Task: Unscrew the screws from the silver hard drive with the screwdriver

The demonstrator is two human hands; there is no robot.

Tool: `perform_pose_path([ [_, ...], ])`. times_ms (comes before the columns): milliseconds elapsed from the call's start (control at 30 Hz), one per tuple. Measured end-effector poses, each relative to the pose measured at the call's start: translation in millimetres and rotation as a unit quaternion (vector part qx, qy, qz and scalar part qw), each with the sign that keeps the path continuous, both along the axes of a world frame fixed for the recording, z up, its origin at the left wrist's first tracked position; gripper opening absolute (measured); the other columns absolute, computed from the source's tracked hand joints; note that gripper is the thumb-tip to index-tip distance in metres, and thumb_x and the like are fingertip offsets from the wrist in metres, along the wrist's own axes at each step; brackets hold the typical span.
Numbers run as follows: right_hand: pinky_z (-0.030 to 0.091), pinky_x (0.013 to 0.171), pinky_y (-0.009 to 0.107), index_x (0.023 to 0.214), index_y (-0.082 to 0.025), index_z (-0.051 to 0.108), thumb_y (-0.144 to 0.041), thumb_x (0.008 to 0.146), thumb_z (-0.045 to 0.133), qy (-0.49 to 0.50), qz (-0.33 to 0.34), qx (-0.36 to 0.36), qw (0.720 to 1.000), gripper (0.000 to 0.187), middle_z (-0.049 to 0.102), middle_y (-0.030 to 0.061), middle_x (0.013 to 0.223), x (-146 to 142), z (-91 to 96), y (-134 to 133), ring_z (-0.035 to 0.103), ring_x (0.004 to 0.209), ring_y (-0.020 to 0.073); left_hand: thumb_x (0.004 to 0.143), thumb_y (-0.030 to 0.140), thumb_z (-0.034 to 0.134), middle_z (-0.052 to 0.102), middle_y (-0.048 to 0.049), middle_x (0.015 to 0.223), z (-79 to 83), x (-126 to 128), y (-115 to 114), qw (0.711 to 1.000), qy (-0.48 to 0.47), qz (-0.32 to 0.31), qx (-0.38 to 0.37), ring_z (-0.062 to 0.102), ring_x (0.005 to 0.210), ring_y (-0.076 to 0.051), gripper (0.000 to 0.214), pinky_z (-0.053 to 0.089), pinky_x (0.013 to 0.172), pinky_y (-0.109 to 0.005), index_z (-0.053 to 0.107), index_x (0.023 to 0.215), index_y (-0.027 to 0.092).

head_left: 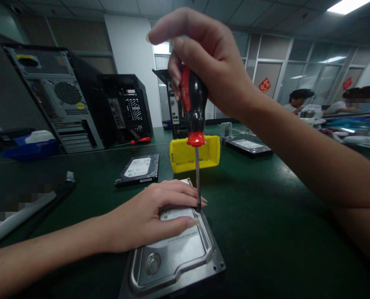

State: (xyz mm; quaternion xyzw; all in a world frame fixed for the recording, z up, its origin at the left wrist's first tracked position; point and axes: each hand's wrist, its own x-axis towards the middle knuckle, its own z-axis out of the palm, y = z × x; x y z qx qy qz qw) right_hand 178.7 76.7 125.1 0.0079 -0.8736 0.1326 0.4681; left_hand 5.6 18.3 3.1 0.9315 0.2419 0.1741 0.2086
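Note:
A silver hard drive lies flat on the green table near me. My left hand rests on its top, fingers stretched out and pressing it down. My right hand is closed around the black-and-red handle of a screwdriver, held upright. The screwdriver's shaft runs straight down and its tip meets the drive's far right edge, right beside my left fingertips.
A yellow plastic bin stands just behind the drive. Another hard drive lies to the left, a third to the right. Open computer towers line the back. A second red screwdriver lies there. People sit far right.

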Motion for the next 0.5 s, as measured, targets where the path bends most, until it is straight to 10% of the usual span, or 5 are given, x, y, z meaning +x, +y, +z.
perform_pose_path([
  [300, 0.046, 0.056, 0.011, 0.104, -0.002, 0.045, -0.017, 0.082, 0.031, 0.025, -0.003, 0.029, 0.999, 0.031, 0.055, -0.0054, 0.092, 1, 1.6, 7, 0.049, 0.058, -0.0061, 0.090, 0.022, 0.058, 0.063, 0.0000, 0.119, 6.4, -2, 10, 0.999, -0.011, 0.011, -0.040, 0.056, 0.112, -0.015, 0.023, 0.044, 0.099, -0.026, 0.066, 0.111, 0.023],
  [500, 0.042, 0.054, 0.008, 0.106, 0.001, 0.042, -0.015, 0.082, 0.028, 0.024, -0.019, 0.005, 1.000, 0.032, 0.047, -0.0115, 0.056, 2, 2.0, 3, 0.048, 0.055, -0.0039, 0.085, 0.019, 0.063, 0.066, -0.0020, 0.102, 26.7, 7, 18, 0.998, 0.047, -0.036, 0.037, 0.060, 0.103, -0.017, 0.010, 0.047, 0.090, -0.027, 0.069, 0.093, 0.018],
])
